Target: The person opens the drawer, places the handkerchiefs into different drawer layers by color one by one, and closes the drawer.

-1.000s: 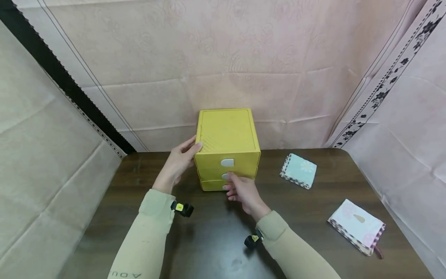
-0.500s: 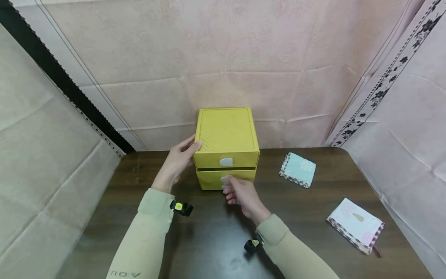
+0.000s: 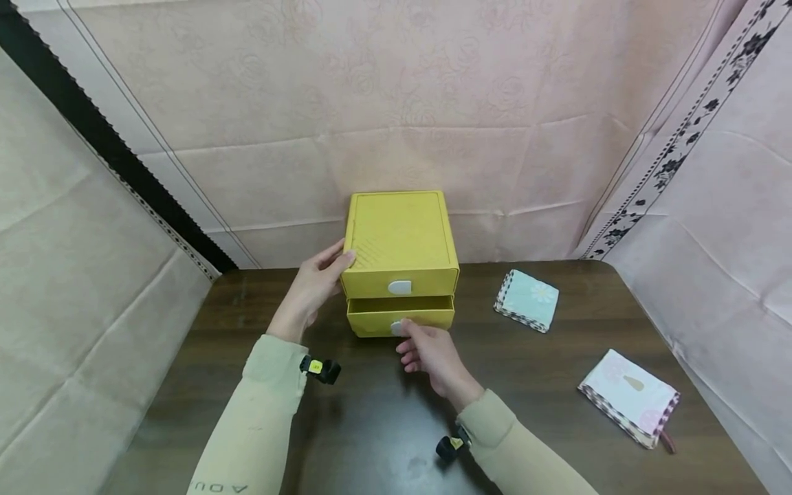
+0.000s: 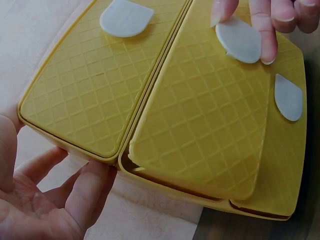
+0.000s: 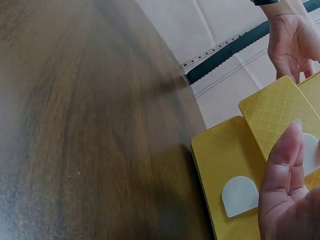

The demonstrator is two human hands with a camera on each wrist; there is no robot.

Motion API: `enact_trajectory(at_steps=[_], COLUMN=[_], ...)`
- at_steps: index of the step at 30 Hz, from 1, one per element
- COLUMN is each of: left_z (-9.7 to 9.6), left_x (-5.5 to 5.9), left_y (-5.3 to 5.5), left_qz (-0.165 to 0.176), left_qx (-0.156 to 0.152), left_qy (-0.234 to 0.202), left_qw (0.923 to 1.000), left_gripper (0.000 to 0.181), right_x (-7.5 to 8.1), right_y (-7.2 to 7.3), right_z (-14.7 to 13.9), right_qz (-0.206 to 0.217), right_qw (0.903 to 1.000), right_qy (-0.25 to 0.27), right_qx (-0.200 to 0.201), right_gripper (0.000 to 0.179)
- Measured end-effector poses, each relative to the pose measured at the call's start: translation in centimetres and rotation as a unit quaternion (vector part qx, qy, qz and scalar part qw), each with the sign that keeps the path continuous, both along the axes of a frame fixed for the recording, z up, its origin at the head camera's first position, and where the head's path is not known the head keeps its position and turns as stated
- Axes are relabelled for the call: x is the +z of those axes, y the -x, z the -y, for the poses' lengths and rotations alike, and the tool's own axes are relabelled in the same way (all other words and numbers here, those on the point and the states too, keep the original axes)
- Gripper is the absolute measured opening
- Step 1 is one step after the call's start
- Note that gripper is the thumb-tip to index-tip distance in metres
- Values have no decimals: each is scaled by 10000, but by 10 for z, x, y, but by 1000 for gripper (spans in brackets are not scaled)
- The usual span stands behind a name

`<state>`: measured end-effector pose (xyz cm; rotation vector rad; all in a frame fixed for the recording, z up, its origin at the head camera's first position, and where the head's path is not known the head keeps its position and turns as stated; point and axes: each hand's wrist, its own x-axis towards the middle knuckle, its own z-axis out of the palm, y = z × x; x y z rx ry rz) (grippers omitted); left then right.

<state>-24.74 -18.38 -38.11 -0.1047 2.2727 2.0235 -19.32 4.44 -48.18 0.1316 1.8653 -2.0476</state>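
A yellow drawer cabinet (image 3: 401, 230) with white pull tabs stands at the back of the table. Its middle drawer (image 4: 200, 105) juts out past the top drawer (image 4: 100, 80) and the bottom drawer (image 4: 287, 145). My right hand (image 3: 436, 354) pinches the middle drawer's white tab (image 4: 239, 41) between thumb and fingers. Against the cabinet's left side, my left hand (image 3: 312, 285) rests its extended fingers, with the thumb at the upper front corner. A dark gap shows above the middle drawer's front; its inside is mostly hidden.
On the brown wooden table (image 3: 359, 440), to the right of the cabinet, lies a folded light-blue cloth (image 3: 527, 300) with a checked edge. A folded white cloth (image 3: 631, 399) lies nearer the right edge. Patterned fabric (image 3: 396, 89) hangs behind and along the sides.
The middle drawer has slid outward towards me, its top opening coming into view, as my right hand drew back slightly with the tab. The left hand has stayed on the cabinet's side.
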Motion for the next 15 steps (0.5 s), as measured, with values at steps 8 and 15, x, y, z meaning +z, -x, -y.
enact_trajectory(at_steps=[8, 15], left_z=[-1, 1], left_x=[-3, -1], left_y=[1, 1], left_qz=[28, 133], left_qx=[7, 33], left_qy=[-169, -61], left_qw=[9999, 9999], left_gripper=[67, 69], right_x=[2, 2], right_y=[-14, -25], right_z=[-2, -2], right_qz=[-68, -115], right_qw=[10000, 9999], right_qy=[-55, -45], right_qx=[-11, 43], right_gripper=[55, 55])
